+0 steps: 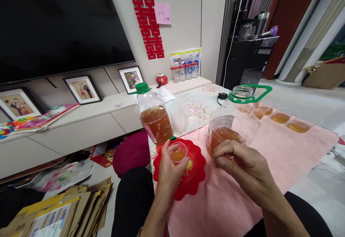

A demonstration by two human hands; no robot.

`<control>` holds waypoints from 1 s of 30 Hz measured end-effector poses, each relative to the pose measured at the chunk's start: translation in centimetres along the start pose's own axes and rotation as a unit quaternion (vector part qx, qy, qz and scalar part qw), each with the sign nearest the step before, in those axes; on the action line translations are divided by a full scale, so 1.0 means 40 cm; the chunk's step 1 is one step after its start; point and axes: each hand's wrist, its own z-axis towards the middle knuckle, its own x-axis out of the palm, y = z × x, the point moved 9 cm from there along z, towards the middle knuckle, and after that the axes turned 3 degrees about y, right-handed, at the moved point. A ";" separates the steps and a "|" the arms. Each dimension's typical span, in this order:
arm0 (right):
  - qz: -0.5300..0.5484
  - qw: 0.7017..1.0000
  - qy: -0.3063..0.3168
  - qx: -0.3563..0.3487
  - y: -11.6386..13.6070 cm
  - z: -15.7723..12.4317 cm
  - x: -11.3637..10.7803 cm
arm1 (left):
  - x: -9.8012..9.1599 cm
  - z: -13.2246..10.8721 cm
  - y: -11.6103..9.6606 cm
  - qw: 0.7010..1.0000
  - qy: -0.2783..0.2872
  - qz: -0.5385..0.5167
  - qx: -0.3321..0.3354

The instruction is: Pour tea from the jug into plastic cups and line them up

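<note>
My left hand (171, 170) is wrapped round a small clear plastic cup (178, 152) with a little amber liquid in it, over a red scalloped tray (198, 179). In front of a big clear plastic jug (223, 136), my right hand (242, 168) has its thumb and fingertips pinched together; whether anything is between them I cannot make out. This jug is uncapped, has a green handle (265, 92), and is part full of brownish liquid. A second jug (156, 118), with a green cap on, stands behind the tray and holds more of that liquid.
Several filled cups (281, 117) stand at the back right of the pink cloth (291, 150). Clear empty-looking cups (179, 116) are stacked between the jugs. Red-lidded jars (182, 73) line the cabinet behind. A maroon stool (132, 152) and flattened cardboard (67, 208) are at left.
</note>
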 end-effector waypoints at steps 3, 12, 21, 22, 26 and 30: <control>0.001 1.000 0.020 0.022 -0.009 0.008 0.023 | 0.005 -0.023 -0.029 1.000 0.013 -0.008 -0.011; 0.057 0.987 0.077 0.132 -0.070 -0.001 0.081 | 0.025 -0.093 -0.071 0.989 0.146 -0.002 0.007; 0.153 0.958 0.110 0.217 -0.139 -0.014 0.130 | 0.061 -0.158 -0.131 0.970 0.241 0.000 0.008; 0.165 0.954 0.113 0.224 -0.143 -0.017 0.132 | 0.065 -0.165 -0.135 0.968 0.250 0.006 0.003; 0.221 0.934 0.129 0.249 -0.152 -0.031 0.139 | 0.074 -0.178 -0.143 0.965 0.260 0.023 -0.005; 0.277 0.910 0.133 0.279 -0.163 -0.047 0.144 | 0.083 -0.182 -0.128 0.961 0.274 0.042 -0.010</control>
